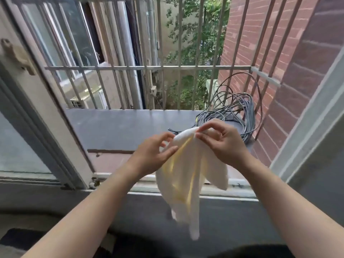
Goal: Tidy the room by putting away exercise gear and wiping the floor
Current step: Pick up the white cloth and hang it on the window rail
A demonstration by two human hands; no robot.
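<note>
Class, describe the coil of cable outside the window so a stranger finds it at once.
Start at the window grille, then drop to the grey ledge outside it. At the ledge's right end, beside the brick wall, lies the coil of cable: dark tangled loops, unlike the white cloth.

Blurred lower end of cloth (184,175)

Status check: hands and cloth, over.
Left hand and right hand pinch cloth at top. Cloth hangs loose over sill. Cable coil lies on ledge beyond.
</note>
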